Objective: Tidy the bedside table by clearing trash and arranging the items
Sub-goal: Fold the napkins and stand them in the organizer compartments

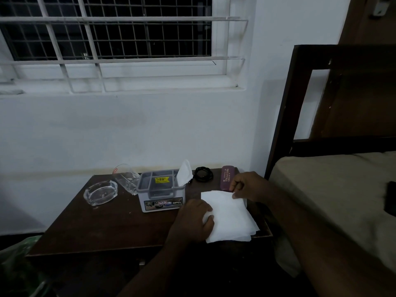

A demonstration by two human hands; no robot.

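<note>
**Tissue folding on the bedside table: how it's best handled from here**

Head view, the only one on offer. A white tissue sheet [229, 215] is laid flat at the lower centre-right of the frame, on the right front part of the dark bedside table [102, 228], with its front corner reaching the table's edge. The sheet's left edge is pinned and gripped by the left hand [194, 219], fingers curled round it. Its upper right corner is pinched by the right hand [246, 186] between thumb and fingertips.

It looks like a fold is being made, probably so the sheet can be stowed neatly. For a clean fold, the pinched corner is best carried over to the opposite edge while the left side is kept pressed down, then the crease smoothed flat. Thin tissue gets torn easily, so light pulls are advised.

Just behind, mid-frame, a grey box [160, 191] with another tissue poking out is seen, probably where the sheet is meant to go. A purple glasses case [227, 177] is lying right by the right hand, so it could be knocked.
</note>
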